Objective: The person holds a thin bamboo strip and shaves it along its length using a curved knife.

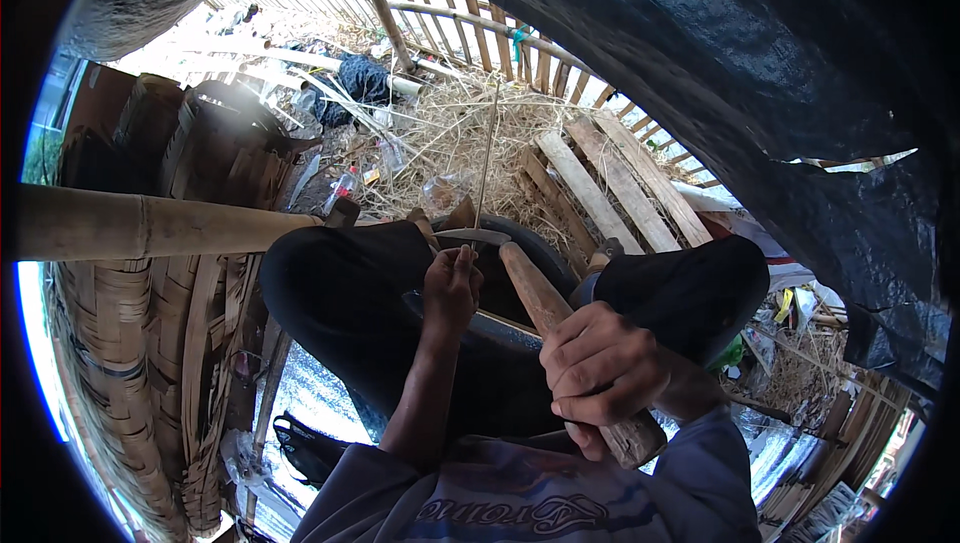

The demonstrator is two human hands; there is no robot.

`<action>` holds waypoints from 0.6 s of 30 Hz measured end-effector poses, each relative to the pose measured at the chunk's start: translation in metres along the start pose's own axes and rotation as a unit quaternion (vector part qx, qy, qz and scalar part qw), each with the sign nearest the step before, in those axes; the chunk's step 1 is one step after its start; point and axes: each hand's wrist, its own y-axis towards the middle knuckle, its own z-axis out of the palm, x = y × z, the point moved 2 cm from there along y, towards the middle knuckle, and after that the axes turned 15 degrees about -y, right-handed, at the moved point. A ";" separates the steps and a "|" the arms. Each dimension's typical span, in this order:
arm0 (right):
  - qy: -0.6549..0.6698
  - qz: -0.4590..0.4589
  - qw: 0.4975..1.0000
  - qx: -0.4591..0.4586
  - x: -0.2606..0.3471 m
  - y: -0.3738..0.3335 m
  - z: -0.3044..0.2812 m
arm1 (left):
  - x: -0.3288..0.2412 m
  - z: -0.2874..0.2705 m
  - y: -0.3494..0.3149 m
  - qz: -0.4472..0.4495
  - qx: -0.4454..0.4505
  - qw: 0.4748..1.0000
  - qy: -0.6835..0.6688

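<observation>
My left hand [452, 291] is closed in a pinch around the lower part of a long thin bamboo strip [487, 158], which points away from me. My right hand [605, 371] grips the thick wooden handle of a curved knife [538, 295]. Its short bent blade [474, 235] lies across the strip just beyond my left fingertips. Whether the edge touches the strip, I cannot tell. Between my bent knees, below both hands, is a dark round-rimmed tub or tyre [545, 251], partly hidden by my arms and legs.
A thick bamboo pole [180, 226] runs in from the left above woven bamboo panels [120, 373]. Wooden planks [610, 183] lie ahead to the right beside straw and shavings [440, 133]. Black plastic sheeting [700, 63] hangs at upper right. A slatted bamboo fence [490, 33] stands beyond.
</observation>
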 end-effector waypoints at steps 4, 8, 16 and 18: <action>-0.026 -0.015 0.998 0.060 0.015 -0.005 0.013 | -0.004 0.004 -0.001 -0.042 0.035 0.998 -0.039; -0.079 -0.039 0.995 0.054 -0.006 -0.011 0.013 | 0.000 0.009 0.000 -0.036 0.039 0.997 -0.052; -0.048 -0.023 0.998 0.021 -0.006 -0.011 0.006 | -0.004 0.003 -0.001 -0.086 0.059 0.986 -0.133; -0.167 -0.041 0.985 0.030 -0.018 -0.011 0.001 | -0.007 0.006 -0.005 -0.090 0.067 0.982 -0.154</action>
